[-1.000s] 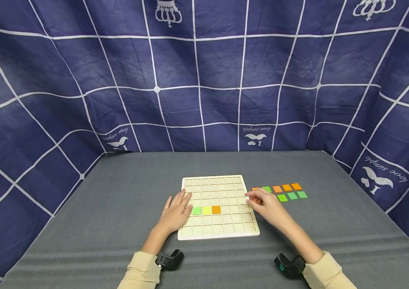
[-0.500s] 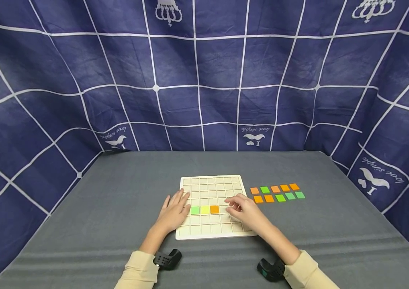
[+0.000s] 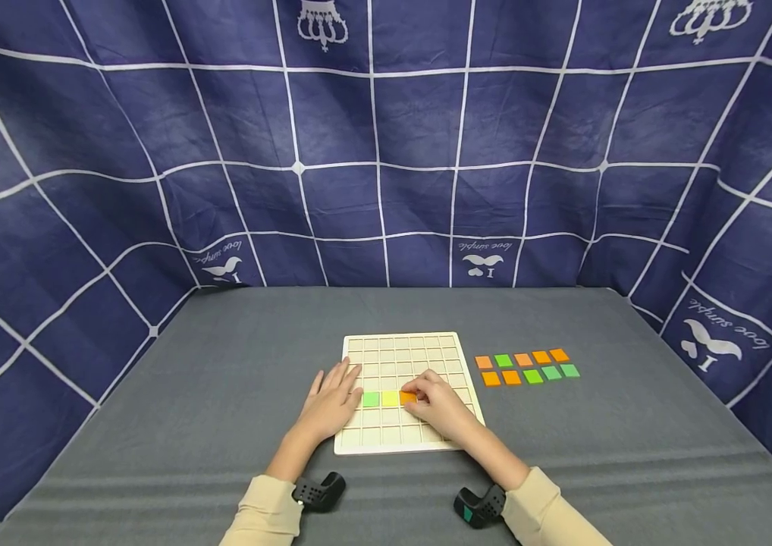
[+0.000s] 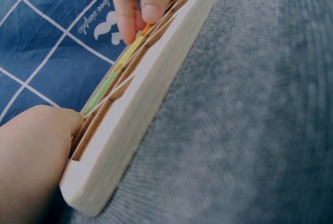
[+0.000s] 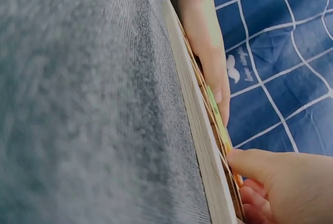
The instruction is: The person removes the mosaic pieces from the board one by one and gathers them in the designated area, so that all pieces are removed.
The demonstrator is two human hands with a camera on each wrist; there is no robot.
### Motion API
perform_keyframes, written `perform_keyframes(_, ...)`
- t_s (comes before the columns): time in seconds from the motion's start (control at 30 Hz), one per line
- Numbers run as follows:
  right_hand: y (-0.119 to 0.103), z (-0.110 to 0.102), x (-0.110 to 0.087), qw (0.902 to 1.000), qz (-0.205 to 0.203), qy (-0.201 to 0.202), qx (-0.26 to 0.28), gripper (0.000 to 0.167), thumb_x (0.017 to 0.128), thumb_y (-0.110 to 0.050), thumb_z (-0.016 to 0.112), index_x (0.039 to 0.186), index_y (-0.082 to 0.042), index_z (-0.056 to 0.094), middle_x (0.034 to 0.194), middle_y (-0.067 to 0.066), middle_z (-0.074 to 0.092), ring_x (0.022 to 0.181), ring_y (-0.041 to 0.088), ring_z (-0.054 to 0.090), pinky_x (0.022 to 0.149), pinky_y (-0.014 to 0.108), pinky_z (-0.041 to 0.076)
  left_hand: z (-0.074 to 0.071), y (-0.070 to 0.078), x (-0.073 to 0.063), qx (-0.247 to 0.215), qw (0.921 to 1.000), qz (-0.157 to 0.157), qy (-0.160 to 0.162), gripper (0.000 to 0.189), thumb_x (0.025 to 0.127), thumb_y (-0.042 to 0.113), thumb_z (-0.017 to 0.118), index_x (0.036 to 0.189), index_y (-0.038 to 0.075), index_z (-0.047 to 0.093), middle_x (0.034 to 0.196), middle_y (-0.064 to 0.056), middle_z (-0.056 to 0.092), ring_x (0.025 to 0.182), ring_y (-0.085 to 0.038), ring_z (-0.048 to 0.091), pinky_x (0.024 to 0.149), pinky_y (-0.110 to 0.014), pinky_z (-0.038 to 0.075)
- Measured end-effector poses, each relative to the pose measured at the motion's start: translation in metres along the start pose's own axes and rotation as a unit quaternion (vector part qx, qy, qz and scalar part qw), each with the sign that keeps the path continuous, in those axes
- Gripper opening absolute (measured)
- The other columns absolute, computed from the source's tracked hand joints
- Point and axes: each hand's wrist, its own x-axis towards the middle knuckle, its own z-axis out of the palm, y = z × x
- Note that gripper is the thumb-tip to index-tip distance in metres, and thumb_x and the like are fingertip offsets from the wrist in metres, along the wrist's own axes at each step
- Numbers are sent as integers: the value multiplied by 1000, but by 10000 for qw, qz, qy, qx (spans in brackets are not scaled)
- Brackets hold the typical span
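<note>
A pale wooden grid board (image 3: 393,437) lies on the grey cloth. One row holds a green tile (image 3: 371,400), a yellow tile (image 3: 390,399) and an orange tile (image 3: 406,396), side by side. My left hand (image 3: 327,407) rests on the board's left edge, its fingers extended beside the green tile. Over the board, my right hand (image 3: 439,406) has thumb and index finger at the orange tile's edges, pinching it; the hand covers part of that tile. In the left wrist view, the right fingertips (image 4: 151,14) touch the row from above.
To the right of the board, several loose orange and green tiles (image 3: 532,376) lie in two rows on the grey cloth (image 3: 277,326). A blue curtain (image 3: 413,197) with white lines hangs behind the table. Each wrist wears a black camera band (image 3: 320,491).
My right hand has moved left from the board's right edge to the orange tile in the row. My left hand has stayed on the board's left edge.
</note>
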Motion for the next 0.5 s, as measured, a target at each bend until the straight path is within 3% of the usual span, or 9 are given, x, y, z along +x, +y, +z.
perform_keyframes(0.5,4,7,-1,9996,30,265,86,20,81,-15,68,100,-15,63,94,-5,51,79,6,47,69,19,43,0,0,0,19,10000,-27,0,49,97,34,35,142,15,33,152,-9,20,140,-27,20,114,-49,6)
